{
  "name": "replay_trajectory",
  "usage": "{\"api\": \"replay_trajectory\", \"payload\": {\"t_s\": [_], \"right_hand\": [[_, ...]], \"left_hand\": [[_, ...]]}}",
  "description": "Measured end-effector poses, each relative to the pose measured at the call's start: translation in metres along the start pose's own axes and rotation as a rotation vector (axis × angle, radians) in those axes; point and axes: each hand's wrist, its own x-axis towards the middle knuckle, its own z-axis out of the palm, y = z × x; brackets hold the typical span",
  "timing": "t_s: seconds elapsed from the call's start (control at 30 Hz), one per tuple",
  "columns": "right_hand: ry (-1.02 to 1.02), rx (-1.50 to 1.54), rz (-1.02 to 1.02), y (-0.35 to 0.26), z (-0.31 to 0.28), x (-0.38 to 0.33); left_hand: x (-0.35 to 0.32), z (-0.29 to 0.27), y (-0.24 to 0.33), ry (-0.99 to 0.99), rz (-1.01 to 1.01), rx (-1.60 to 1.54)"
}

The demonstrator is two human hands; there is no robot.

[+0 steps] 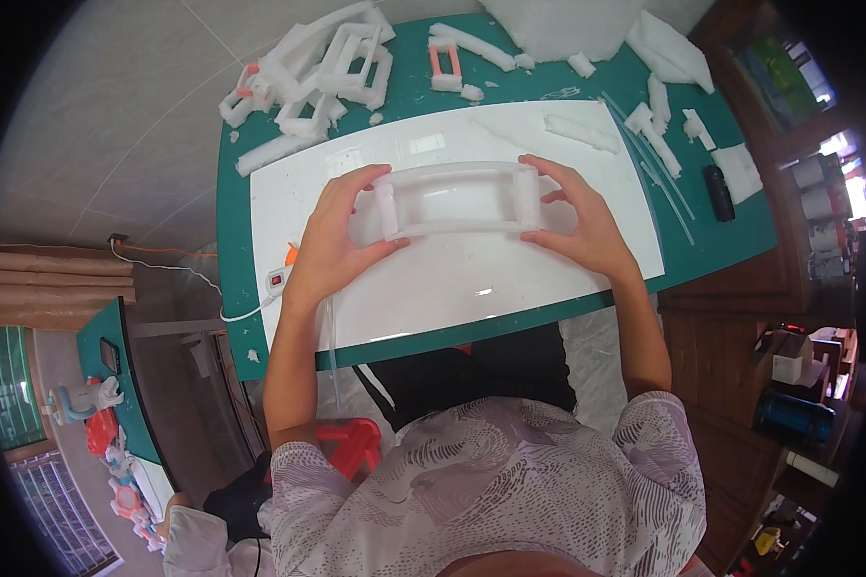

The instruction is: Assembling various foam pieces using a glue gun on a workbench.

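Between my two hands is a long white foam frame (462,170), held over the white board (423,288). It has two long, slightly curved bars joined by a short block at each end, with an opening in the middle. My left hand (342,231) grips its left end block, thumb on the near side and fingers on the far side. Around the right end block, my right hand (577,216) closes the same way. By my left wrist lies a white corded tool (277,280) with a red switch and an orange part, like a hot glue gun, partly hidden by my arm.
The board rests on a green-topped table (250,207). White foam frames (318,72) pile up at the far left. Foam offcuts (654,144), thin clear sticks (666,197) and a black cylinder (718,192) lie at right. A red stool (351,442) stands below.
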Motion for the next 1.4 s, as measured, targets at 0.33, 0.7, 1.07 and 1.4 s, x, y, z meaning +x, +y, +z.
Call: {"api": "replay_trajectory", "payload": {"t_s": [0.33, 0.7, 1.07, 1.4], "right_hand": [[0.024, -0.009, -0.036, 0.0039, 0.0026, 0.0006], [0.042, -0.01, -0.047, 0.0028, 0.0025, 0.0001], [0.055, -0.048, -0.058, 0.0021, 0.0015, -0.0001], [0.078, -0.035, -0.086, 0.0098, 0.0043, -0.0002]], "left_hand": [[0.0002, -0.0006, -0.0015, 0.004, 0.022, 0.023], [-0.0019, -0.0015, -0.0039, 0.015, 0.053, 0.022], [-0.0018, -0.0042, -0.0005, 0.003, 0.072, 0.025], [-0.0022, -0.0016, -0.0068, 0.022, 0.1, 0.054]]}}
